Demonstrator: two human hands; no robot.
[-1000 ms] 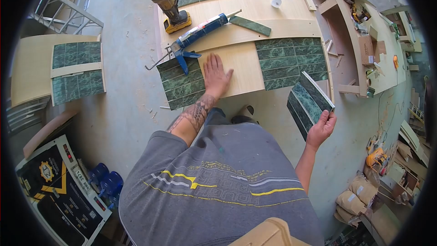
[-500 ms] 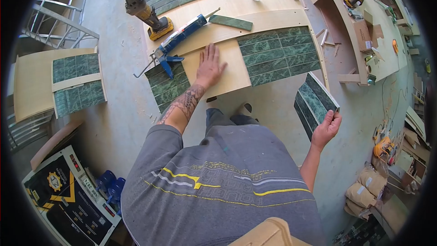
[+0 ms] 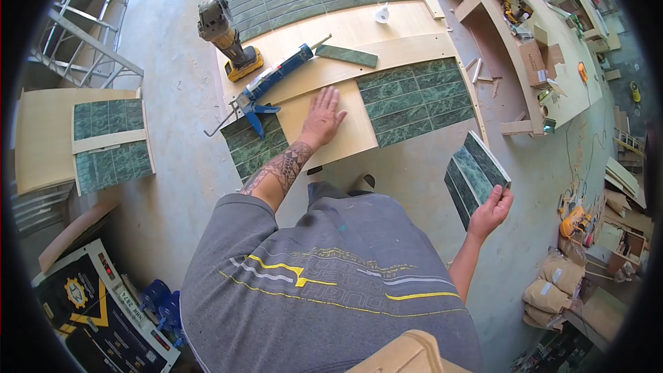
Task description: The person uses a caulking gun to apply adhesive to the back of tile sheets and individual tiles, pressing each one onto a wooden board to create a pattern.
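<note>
Left hand (image 3: 322, 124) flat on one board (image 3: 356, 123); right hand (image 3: 491, 213) clamped on one panel (image 3: 475, 169) (green).

Wooden panel (image 3: 355, 119); green tiles (image 3: 419, 99) atop

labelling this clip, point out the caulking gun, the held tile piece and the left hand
Caulking gun (image 3: 280, 74), head view: its blue barrel.
Held tile piece (image 3: 479, 171), head view: its green face.
Left hand (image 3: 322, 123), head view: the back of the hand.
</note>
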